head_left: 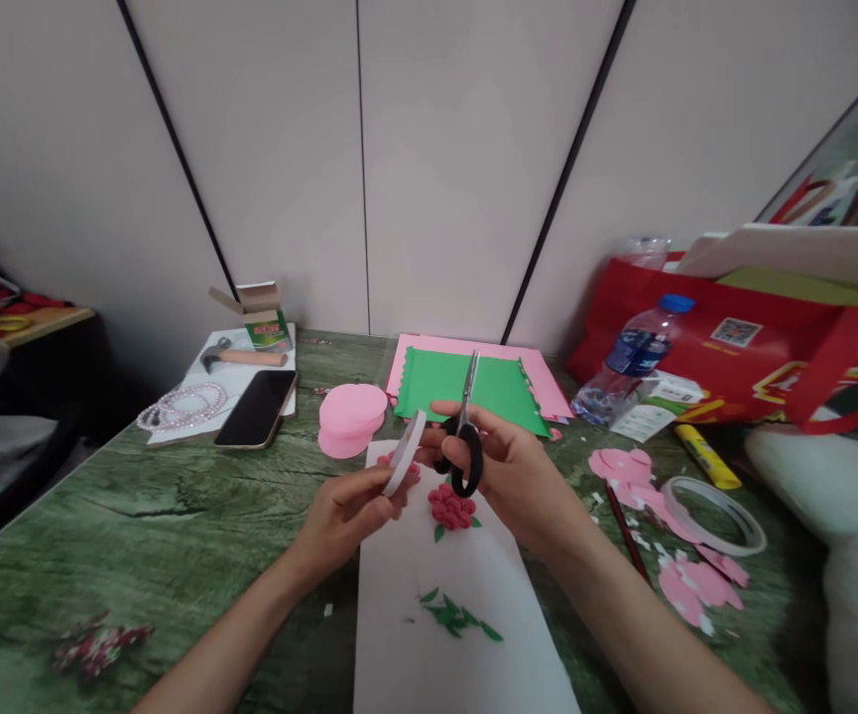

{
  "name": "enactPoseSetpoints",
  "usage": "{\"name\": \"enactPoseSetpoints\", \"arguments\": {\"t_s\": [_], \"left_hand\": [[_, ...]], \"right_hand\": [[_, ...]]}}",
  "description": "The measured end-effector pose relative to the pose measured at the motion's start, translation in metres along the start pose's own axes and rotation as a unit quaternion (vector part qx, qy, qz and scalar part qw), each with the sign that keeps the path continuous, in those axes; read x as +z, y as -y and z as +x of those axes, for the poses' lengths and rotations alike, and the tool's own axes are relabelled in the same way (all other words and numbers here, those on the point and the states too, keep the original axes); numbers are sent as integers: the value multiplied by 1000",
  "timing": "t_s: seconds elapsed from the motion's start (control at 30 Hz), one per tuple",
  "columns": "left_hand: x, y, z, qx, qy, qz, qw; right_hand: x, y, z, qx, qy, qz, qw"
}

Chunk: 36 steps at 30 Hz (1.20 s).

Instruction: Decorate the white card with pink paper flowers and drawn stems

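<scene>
My left hand (346, 514) grips a narrow white ring (408, 452), which looks like a roll of tape seen nearly edge-on. In my right hand (518, 476) is a pair of scissors (468, 392) with black handles, the blades pointing up and away and looking closed. Both hands hover over a white sheet (399, 635), the ring and scissors close together but apart. Deep-pink flower-like pieces (452, 507) with green leaf shapes lie on the sheet below; more pink pieces behind the ring are partly hidden. Nearer me is a small pile of green paper leaves (459, 617).
Pink paper ovals (352, 409) and a green sheet (435, 377) lie ahead. Leftward are a phone (256, 408), hammer (250, 357) and beads (183, 409). To the right are a bottle (633, 357), red bag (786, 337), clear tape roll (752, 531), yellow tube (707, 456) and pink scraps (626, 471).
</scene>
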State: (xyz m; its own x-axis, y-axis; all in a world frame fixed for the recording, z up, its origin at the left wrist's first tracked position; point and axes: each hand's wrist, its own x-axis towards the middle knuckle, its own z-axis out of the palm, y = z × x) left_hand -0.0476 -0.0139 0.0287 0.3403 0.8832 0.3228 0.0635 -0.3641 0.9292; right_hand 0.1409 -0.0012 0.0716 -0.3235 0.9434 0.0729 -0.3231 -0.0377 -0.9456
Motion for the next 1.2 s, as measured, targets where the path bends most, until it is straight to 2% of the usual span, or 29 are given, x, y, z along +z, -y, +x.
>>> {"name": "enactPoseSetpoints", "arguments": {"t_s": [0.1,0.23,0.3,0.47,0.57,0.67,0.8,1.07,1.2], "left_hand": [[0,3,0,10,9,14,1000],[0,-2,0,-11,93,16,996],[0,-2,-1,-24,103,-5,994],[0,6,-1,12,58,-29,998],[0,4,0,-22,68,-33,997],[0,3,0,-33,63,-45,996],[1,10,-1,7,28,-54,998],[0,8,-2,-26,44,-31,998],[1,13,-3,-35,-4,-54,998]], "right_hand": [[1,0,1,13,-5,6,1000],[-2,0,5,21,-40,43,998],[-3,0,5,21,-44,38,998],[3,1,0,11,-6,14,1000],[6,3,-4,2,12,-20,1000],[6,4,-4,-1,1,-32,999],[3,2,-1,12,-35,12,999],[4,0,-1,3,-1,3,1000],[6,1,-2,10,-1,-30,999]]}}
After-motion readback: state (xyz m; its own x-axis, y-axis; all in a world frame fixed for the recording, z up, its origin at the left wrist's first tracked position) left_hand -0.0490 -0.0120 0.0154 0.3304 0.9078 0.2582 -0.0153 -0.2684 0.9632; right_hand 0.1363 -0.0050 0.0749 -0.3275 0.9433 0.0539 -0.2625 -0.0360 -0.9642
